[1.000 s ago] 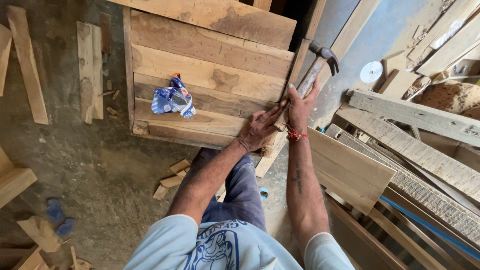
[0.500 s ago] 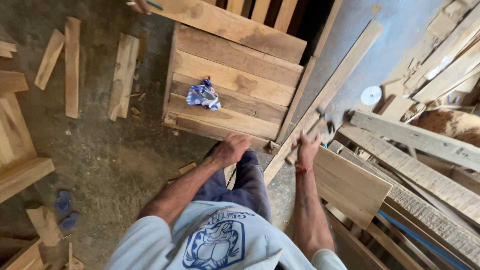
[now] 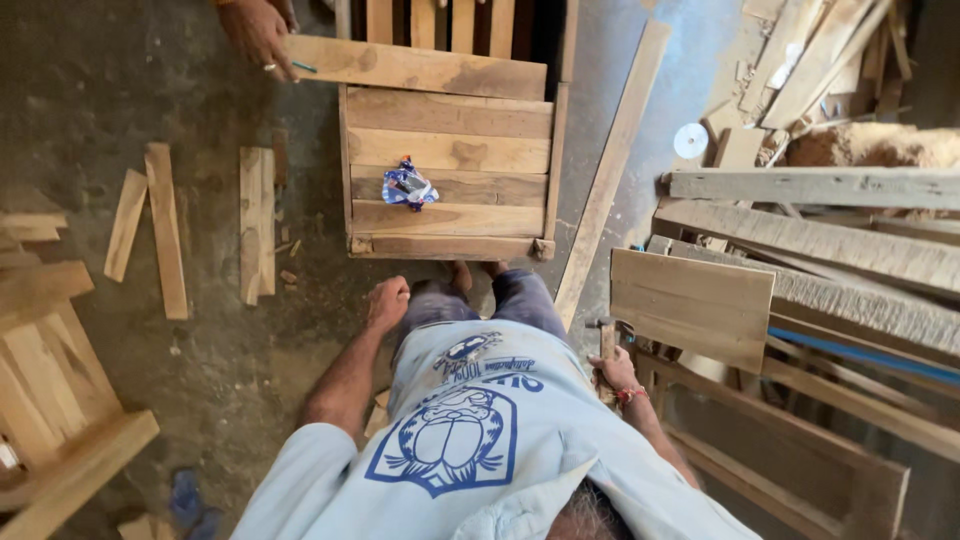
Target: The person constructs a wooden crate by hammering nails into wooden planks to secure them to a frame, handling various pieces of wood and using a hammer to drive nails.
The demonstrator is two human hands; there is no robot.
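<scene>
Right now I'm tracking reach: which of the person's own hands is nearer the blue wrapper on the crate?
Left. The left hand is below the blue wrapper; the right hand, holding a hammer, is farther.

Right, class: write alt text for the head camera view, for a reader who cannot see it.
Seen from above, a person holds a hammer in the right hand by their side, the left hand in an empty fist. Before them a slatted wooden pallet lies on the floor with a small blue packet on it. Another person's hand rests on its far board.
</scene>
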